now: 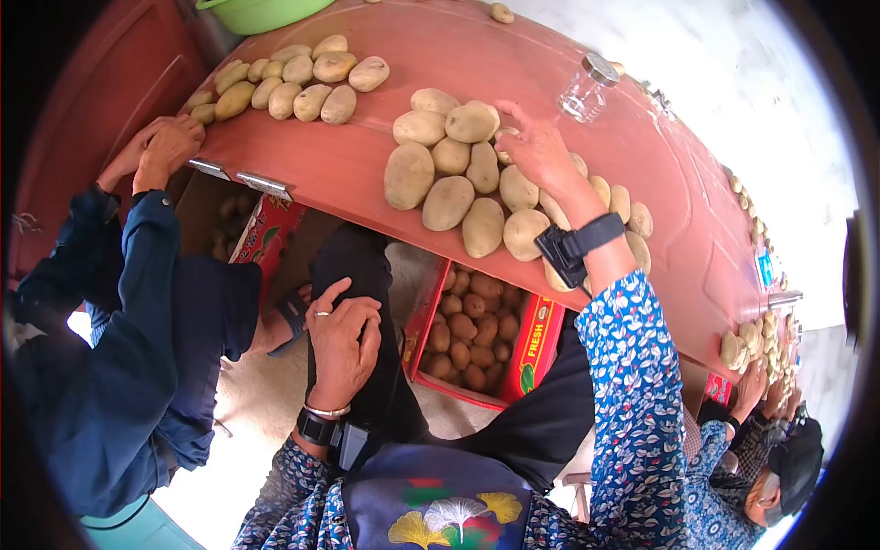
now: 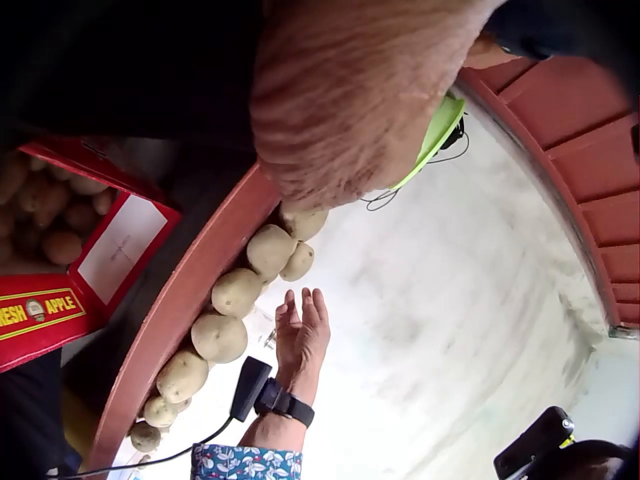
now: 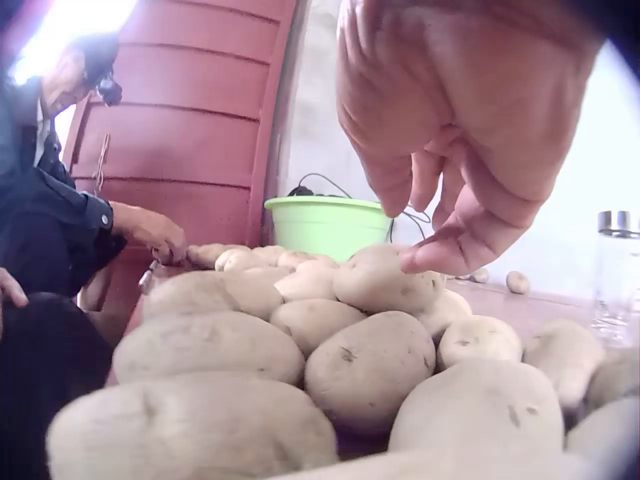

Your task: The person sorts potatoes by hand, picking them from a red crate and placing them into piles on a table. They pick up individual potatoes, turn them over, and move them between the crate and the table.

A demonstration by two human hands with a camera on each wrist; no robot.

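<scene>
My right hand (image 1: pixel 543 158) hovers low over a pile of pale potatoes (image 1: pixel 449 200) on the red table (image 1: pixel 348 188). Its index finger stretches out, and the other fingers hang loosely bent. In the right wrist view, a fingertip is right at the top of one potato (image 3: pixel 385 280), with no potato enclosed by the hand (image 3: pixel 470 110). My left hand (image 1: pixel 344 344), wearing a ring, is over my dark-trousered thigh, fingers loosely spread and holding nothing. That hand (image 2: pixel 350 100) fills the top of the left wrist view.
Below the table edge, a red box (image 1: pixel 532 353) holds brown potatoes (image 1: pixel 472 321). At the left, another person's hands (image 1: pixel 165 147) rest near a second potato group (image 1: pixel 284 84). A glass jar (image 1: pixel 587 90) and green basin (image 1: pixel 261 14) stand farther back. More people sit at the right.
</scene>
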